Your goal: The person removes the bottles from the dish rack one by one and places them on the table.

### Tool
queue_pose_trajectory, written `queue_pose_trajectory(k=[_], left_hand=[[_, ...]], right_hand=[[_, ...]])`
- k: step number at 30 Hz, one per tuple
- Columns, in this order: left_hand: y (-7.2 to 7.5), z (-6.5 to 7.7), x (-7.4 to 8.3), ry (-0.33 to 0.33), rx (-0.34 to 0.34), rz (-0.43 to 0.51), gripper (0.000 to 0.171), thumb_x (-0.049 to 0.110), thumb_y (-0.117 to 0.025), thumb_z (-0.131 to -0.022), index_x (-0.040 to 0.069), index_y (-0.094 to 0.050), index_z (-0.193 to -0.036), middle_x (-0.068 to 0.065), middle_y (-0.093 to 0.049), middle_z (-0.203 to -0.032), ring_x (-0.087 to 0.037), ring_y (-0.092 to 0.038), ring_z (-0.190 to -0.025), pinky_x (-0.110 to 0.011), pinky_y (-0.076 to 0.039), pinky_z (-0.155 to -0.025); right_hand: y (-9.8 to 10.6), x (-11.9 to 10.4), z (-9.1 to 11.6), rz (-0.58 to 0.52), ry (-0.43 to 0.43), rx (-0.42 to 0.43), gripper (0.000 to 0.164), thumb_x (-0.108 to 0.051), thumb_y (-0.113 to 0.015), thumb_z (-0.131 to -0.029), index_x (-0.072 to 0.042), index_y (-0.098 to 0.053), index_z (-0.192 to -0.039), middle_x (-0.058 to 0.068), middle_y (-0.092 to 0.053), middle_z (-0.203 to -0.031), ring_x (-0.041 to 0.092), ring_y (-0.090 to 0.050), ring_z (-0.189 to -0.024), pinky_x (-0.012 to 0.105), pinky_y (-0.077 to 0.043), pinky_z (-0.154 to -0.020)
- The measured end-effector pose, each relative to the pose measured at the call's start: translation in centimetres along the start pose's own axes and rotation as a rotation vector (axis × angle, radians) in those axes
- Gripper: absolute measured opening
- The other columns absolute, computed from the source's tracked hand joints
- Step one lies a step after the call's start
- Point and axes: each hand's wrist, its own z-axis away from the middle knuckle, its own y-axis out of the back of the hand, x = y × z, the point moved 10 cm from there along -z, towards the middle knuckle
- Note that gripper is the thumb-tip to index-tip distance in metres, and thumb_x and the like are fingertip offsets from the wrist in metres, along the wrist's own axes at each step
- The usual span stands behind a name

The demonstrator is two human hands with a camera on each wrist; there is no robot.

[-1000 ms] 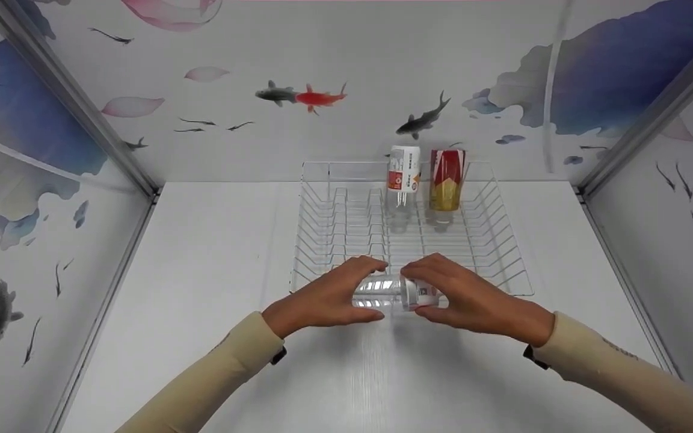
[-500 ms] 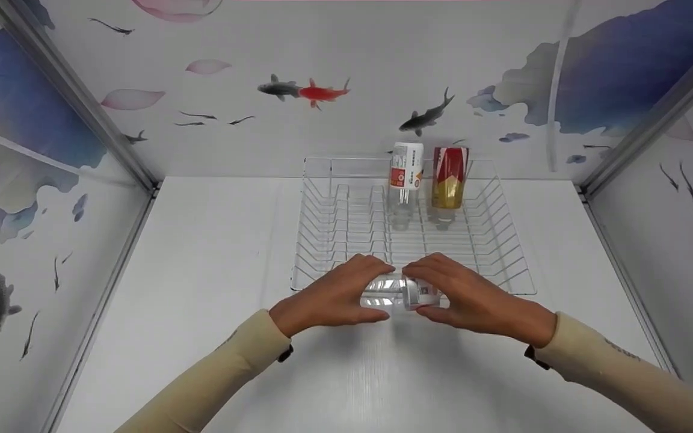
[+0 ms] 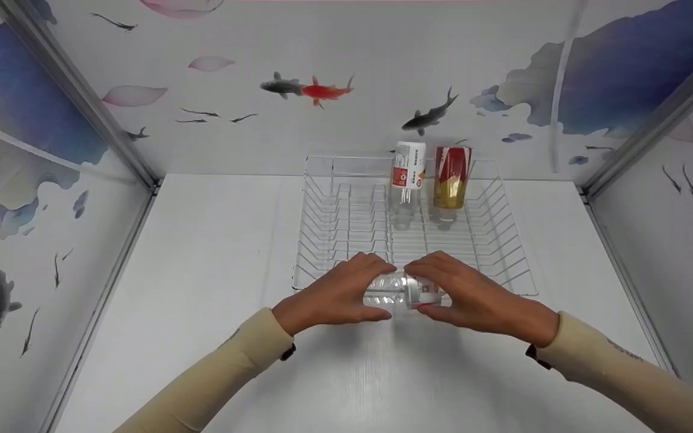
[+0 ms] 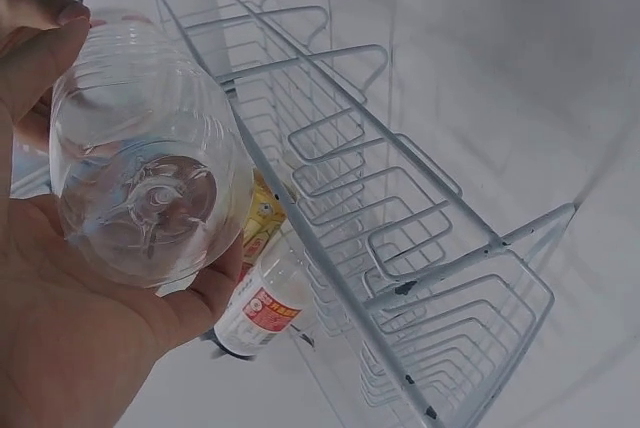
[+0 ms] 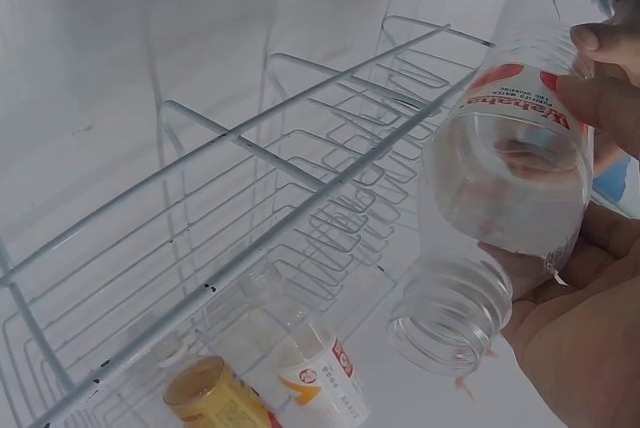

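Observation:
A clear plastic bottle [image 3: 385,296] lies sideways between both hands at the near edge of the wire rack [image 3: 295,252]. The left hand [image 3: 334,291] grips its base end; in the left wrist view the thumb and fingers curl round the ribbed bottom. The right hand [image 3: 473,294] holds the labelled part of the bottle, thumb below and fingers above. In the right wrist view the bottle [image 5: 510,173] shows a red-and-white label and an open neck without a cap. Palms partly hide the bottle in the head view.
In the rack's right section are a bottle with a white-and-red label [image 3: 408,165] and a red-and-gold container [image 3: 452,177], side by side at the back. A white tabletop [image 3: 214,240] surrounds the rack. Fish-patterned panels [image 3: 322,48] with metal corner strips wall in three sides.
The left hand has moved slightly to the right, toward the right hand. The right hand keeps nearly the same place on the bottle. The head view has shifted a little.

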Motion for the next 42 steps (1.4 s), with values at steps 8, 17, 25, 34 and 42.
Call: queue_pose_trajectory(k=[8, 17, 25, 34, 42], left_hand=[[-0.2, -0.2, 0.2, 0.025, -0.011, -0.087, 0.07, 0.043, -0.089, -0.094, 0.013, -0.06, -0.151, -0.003, -0.063, -0.143, -0.019, -0.055, -0.121, -0.04, -0.054, -0.099], [0.0, -0.2, 0.7, 0.018, -0.002, -0.079, 0.058, 0.033, -0.086, -0.096, 0.013, -0.063, -0.145, -0.003, -0.065, -0.135, -0.02, -0.056, -0.117, -0.042, -0.054, -0.098], [0.5, 0.2, 0.9, -0.004, 0.0, -0.034, 0.055, 0.021, -0.084, -0.093, 0.01, -0.065, -0.143, -0.003, -0.067, -0.135, -0.021, -0.057, -0.118, -0.037, -0.054, -0.1], [1.7, 1.4, 0.0, 0.007, 0.045, 0.088, 0.058, 0.013, -0.082, -0.093, 0.01, -0.061, -0.147, -0.004, -0.062, -0.143, -0.02, -0.054, -0.127, -0.038, -0.053, -0.109], [3.4, 2.5, -0.8, 0.014, 0.127, 0.18, 0.06, 0.013, -0.085, -0.093, 0.011, -0.06, -0.147, -0.002, -0.061, -0.14, -0.019, -0.058, -0.124, -0.042, -0.058, -0.105]], right_hand=[[0.3, -0.6, 0.0, 0.01, 0.046, 0.023, 0.069, -0.016, -0.093, -0.091, -0.017, -0.061, -0.152, -0.005, -0.065, -0.146, 0.018, -0.059, -0.13, 0.042, -0.062, -0.105], [0.6, -0.9, 0.3, 0.019, 0.082, 0.045, 0.067, -0.018, -0.093, -0.092, -0.016, -0.061, -0.151, -0.005, -0.065, -0.146, 0.018, -0.059, -0.13, 0.041, -0.061, -0.104], [1.4, -1.1, 0.6, 0.025, 0.091, 0.052, 0.063, -0.026, -0.092, -0.093, -0.012, -0.064, -0.148, -0.004, -0.065, -0.146, 0.016, -0.058, -0.132, 0.039, -0.059, -0.109], [5.3, -0.7, 0.6, 0.032, 0.01, 0.175, 0.058, -0.021, -0.088, -0.097, -0.013, -0.064, -0.15, 0.0, -0.062, -0.15, 0.019, -0.058, -0.138, 0.027, -0.05, -0.118], [8.8, -0.8, 0.7, 0.013, 0.047, 0.32, 0.058, -0.008, -0.085, -0.096, -0.007, -0.064, -0.15, 0.009, -0.063, -0.15, 0.027, -0.058, -0.139, 0.015, -0.038, -0.121]])
